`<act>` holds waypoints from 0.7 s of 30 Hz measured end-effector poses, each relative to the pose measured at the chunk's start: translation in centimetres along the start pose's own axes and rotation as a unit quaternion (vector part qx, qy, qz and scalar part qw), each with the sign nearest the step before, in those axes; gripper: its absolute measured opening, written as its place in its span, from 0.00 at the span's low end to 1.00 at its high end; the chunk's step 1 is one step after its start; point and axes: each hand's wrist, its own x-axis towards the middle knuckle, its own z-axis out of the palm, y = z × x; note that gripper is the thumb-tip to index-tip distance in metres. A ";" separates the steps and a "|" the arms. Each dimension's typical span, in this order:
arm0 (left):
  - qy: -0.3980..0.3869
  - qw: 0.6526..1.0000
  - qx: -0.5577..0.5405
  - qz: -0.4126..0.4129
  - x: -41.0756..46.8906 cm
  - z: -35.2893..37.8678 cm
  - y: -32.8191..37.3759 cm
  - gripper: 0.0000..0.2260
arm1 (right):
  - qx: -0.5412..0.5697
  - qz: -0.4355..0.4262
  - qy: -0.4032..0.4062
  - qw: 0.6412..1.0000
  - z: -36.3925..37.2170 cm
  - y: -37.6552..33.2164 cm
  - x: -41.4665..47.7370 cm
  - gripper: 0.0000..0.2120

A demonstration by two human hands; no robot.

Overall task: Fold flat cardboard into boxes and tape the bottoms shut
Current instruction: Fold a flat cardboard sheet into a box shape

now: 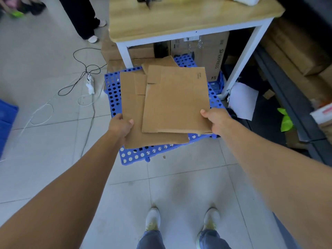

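Stands at the near edge of a blue perforated plastic pallet [112, 90] on the pale tiled floor [179, 186], both arms stretched out over it. Pinches, with the left hand [120, 126], the near left edge of a large flat brown cardboard sheet [132, 112] above the pallet's left half, thumb on top and fingers curled underneath. Clamps, with the right hand [216, 121], the near right corner of a second flat brown cardboard blank [177, 101], thumb on its upper face (fingers hidden below). Holds this second blank on top of the first, overlapping it, above the pallet's middle and right. Cannot tell whether the lower sheet rests on the pallet or hangs clear of it. Beyond the pallet's far edge: a light wooden table top on white metal legs [188, 18], with a brown printed shipping carton [210, 54] under it. Left of the pallet: a white power strip [90, 85] among black and white cables [79, 58].
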 end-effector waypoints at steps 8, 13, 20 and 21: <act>-0.046 0.994 0.044 0.085 -4.7 -1.5 8.8 0.13 | -0.002 -0.149 0.143 0.978 -5.0 -6.5 -9.0 0.13; -0.119 0.978 0.080 0.153 -8.6 0.8 14.9 0.14 | 0.065 -0.193 0.218 0.954 -10.1 -9.2 -15.1 0.14; -0.262 0.934 0.097 0.224 -15.1 9.5 20.9 0.09 | 0.173 -0.220 0.338 0.899 -20.3 -9.1 -22.3 0.11; -0.282 0.925 0.101 0.234 -16.1 11.1 21.4 0.09 | 0.187 -0.219 0.356 0.889 -21.9 -8.7 -23.2 0.10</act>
